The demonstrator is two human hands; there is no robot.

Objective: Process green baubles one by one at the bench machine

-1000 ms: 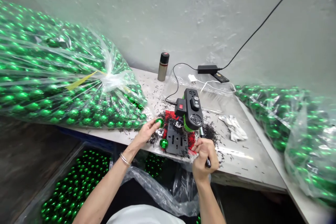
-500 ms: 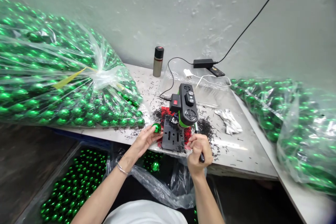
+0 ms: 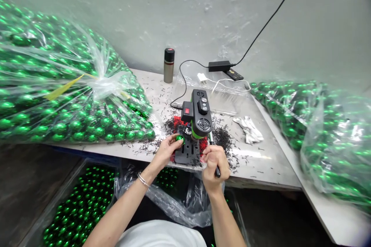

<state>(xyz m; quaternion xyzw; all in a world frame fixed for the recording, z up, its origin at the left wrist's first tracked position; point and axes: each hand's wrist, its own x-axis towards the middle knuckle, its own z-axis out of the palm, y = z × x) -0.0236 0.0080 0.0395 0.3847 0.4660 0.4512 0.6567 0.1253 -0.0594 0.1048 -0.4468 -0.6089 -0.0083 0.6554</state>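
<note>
Between the fingertips of my left hand (image 3: pixel 167 149) is a shiny green ball (image 3: pixel 180 139), held over the left side of a black slotted base plate (image 3: pixel 189 155). A small bench drill press (image 3: pixel 202 112) with a black body and a green band stands over that plate, just right of the ball. My right hand (image 3: pixel 216 165) is wrapped round the drill press's lever (image 3: pixel 217 171), whose black grip end pokes out below the fist. Black shavings (image 3: pixel 222 139) lie around the base, with red material (image 3: pixel 203 145) under it.
A big clear bag of green balls (image 3: pixel 66 88) fills the left of the table; further bags (image 3: pixel 327 135) lie right. Behind stand a bottle (image 3: pixel 169 65) and a power adapter (image 3: pixel 219 66). White gloves (image 3: pixel 248 129) lie right. An open bag of balls (image 3: pixel 78 204) sits below the table edge.
My left hand has carried the green ball rightward, from beside the base plate to over it. My right hand keeps its hold on the lever. The whole view has shifted slightly.
</note>
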